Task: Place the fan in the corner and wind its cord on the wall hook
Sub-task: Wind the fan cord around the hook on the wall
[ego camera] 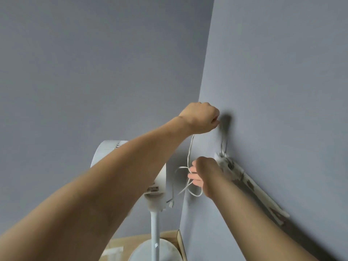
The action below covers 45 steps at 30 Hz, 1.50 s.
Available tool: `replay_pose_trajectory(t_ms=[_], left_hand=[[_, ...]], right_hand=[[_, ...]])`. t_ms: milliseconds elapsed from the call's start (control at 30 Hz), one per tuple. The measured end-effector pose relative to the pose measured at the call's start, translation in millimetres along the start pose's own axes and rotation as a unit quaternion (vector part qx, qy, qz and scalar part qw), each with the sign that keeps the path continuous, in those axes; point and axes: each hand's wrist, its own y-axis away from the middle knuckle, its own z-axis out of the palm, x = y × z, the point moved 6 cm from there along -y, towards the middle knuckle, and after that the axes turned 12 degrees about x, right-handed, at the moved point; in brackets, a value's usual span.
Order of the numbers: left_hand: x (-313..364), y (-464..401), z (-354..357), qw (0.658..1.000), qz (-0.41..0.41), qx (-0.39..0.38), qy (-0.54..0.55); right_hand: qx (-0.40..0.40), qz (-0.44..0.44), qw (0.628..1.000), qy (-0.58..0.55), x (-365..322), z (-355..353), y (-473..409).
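While the fan (131,178) stands on its round base in the corner, the left hand (200,117) pinches the white cord (190,147) up against the wall where the hook, hidden behind it, probably sits. The right hand (202,174) grips slack loops below. Best keep the strand taut and feed one loop at a time.

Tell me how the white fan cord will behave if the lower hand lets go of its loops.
Likely floppy: the cord hangs slack from the left hand and sags in loose loops at the right hand. Released, those loops would probably drop and uncoil. It looks thin and light, so holding it should take little effort.
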Motion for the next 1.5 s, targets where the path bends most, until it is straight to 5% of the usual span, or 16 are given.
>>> replay_pose_trajectory(t_ms=[133, 267, 433, 500, 567, 633, 700, 900, 967, 1067, 1200, 1300, 1400, 1500], left_hand=[[17.0, -10.8, -31.9, 0.969, 0.195, 0.007, -0.155], [11.2, -23.8, -66.1, 0.944, 0.248, 0.042, -0.214], [15.9, -28.2, -99.7, 0.921, 0.271, 0.145, -0.239], [17.7, -31.0, -118.2, 0.917, 0.259, 0.17, -0.252], [15.4, -34.8, -136.7, 0.919, 0.234, 0.191, -0.254], [13.7, -36.3, -153.9, 0.922, 0.21, 0.212, -0.246], [10.3, -36.1, -169.9, 0.931, 0.171, 0.227, -0.231], [-1.7, -41.0, -209.5, 0.96, 0.031, 0.194, -0.2], [-1.5, -35.4, -206.2, 0.983, -0.003, 0.143, -0.118], [2.4, -13.2, -174.5, 0.993, -0.078, -0.069, 0.06], [13.0, 33.6, -127.5, 0.945, -0.1, -0.289, 0.118], [20.4, 73.1, -90.4, 0.843, -0.17, -0.392, 0.327], [29.8, 100.9, -62.8, 0.73, -0.213, -0.409, 0.505], [40.4, 107.9, -39.4, 0.734, -0.274, -0.33, 0.527]], right_hand=[[0.133, -0.217, 0.967, -0.004, -45.3, -31.4, 7.9], [0.226, -0.327, 0.917, -0.012, -78.0, -58.1, 31.5], [0.131, -0.298, 0.944, 0.047, -94.4, -45.6, 0.0], [0.053, -0.296, 0.947, 0.111, -107.7, -36.7, -2.8], [0.11, -0.412, 0.894, 0.134, -130.2, -49.3, 5.1], [0.075, -0.366, 0.925, 0.071, -141.7, -54.7, 18.2], [0.175, -0.365, 0.914, 0.019, -153.9, -74.0, 23.1], [0.263, -0.415, 0.87, 0.027, -204.8, -100.8, 69.9], [0.284, -0.433, 0.854, 0.049, -206.3, -109.4, 83.1], [0.298, -0.45, 0.838, 0.081, -194.5, -122.9, 97.3], [0.261, -0.439, 0.845, 0.16, -166.0, -137.1, 99.8], [0.232, -0.424, 0.855, 0.188, -140.1, -141.8, 105.2], [0.222, -0.419, 0.859, 0.192, -114.3, -145.7, 117.4], [0.202, -0.408, 0.87, 0.189, -89.4, -151.5, 128.2]])
